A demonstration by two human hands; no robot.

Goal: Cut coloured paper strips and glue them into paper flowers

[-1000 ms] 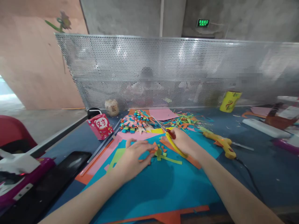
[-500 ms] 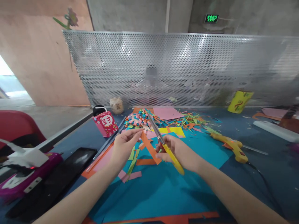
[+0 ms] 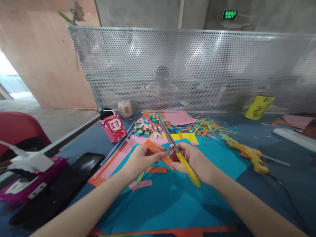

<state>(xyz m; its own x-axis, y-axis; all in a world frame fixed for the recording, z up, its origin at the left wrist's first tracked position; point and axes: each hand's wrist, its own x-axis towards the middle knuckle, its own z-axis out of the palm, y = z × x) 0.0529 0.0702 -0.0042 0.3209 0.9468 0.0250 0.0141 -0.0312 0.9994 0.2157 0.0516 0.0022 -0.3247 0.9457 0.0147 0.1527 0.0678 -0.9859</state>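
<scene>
Between the thumb and fingers of my left hand (image 3: 142, 158) is an orange paper strip (image 3: 154, 147), slanting down to the right. My right hand (image 3: 189, 158) is closed around yellow-handled scissors (image 3: 187, 169), whose blades point away from me and up to the left. The strip's lower end reaches the fingertips of my right hand; whether they pinch it I cannot make out. Below lies a large blue paper sheet (image 3: 168, 204) with another orange strip (image 3: 156, 170) and pink strips (image 3: 144, 184) on it. Beyond the hands sits a heap of small colourful cut papers (image 3: 148, 124).
A yellow glue gun (image 3: 255, 158) with a cable lies at the right. At the left are a red drink carton (image 3: 114, 127), a black phone (image 3: 61, 187) and a purple power strip (image 3: 27, 186). A perforated metal screen (image 3: 148, 65) stands behind, with a yellow can (image 3: 259, 108) before it.
My left hand has moved right and closer to my right hand, its grip now farther along the orange strip. The scissors stay in my right hand. The view has shifted slightly.
</scene>
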